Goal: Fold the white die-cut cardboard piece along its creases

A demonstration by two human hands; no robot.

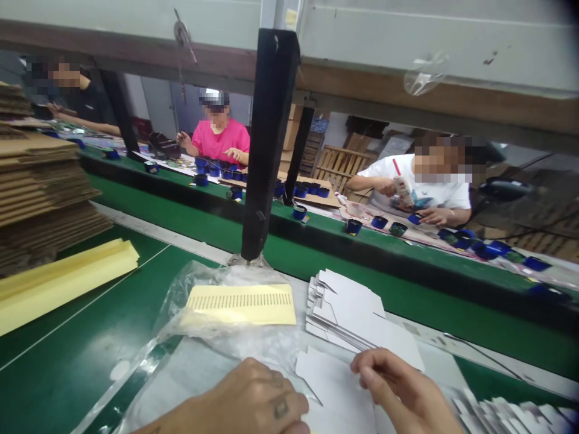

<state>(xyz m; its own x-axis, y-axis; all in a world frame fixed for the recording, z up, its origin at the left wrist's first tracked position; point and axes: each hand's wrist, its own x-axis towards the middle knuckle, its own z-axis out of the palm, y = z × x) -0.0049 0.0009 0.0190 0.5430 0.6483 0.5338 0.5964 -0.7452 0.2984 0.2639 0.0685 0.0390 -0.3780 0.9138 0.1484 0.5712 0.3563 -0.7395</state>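
Near the bottom centre of the frame I see the worker's left hand (260, 398), back upward, fingers curled; its fingertips are hidden, so I cannot tell whether they grip anything. To its right, at the lower right of centre, the right hand (407, 389) is bent with thumb and forefinger close together over a flat white cardboard carton blank (337, 383); whether they pinch its edge I cannot tell. That blank lies at the bottom centre, between the two hands.

Just above it sits a stack of flat white cardboard blanks (355, 304) with cut flaps, and more white folded cardboard pieces (511, 416) fill the lower right corner. Left of the stack, a pale yellow sheet with a row of small dark marks (244, 306) lies on crumpled clear plastic film (172, 322).

At the left edge, a long folded yellow paper strip (67, 280) lies in front of piled brown cardboard sheets (40, 193). Beyond the black upright post (271, 138), short blue cylindrical parts (353, 226) line the far bench, where a co-worker in a pink top (221, 143) and another in a white top (423, 196) sit.
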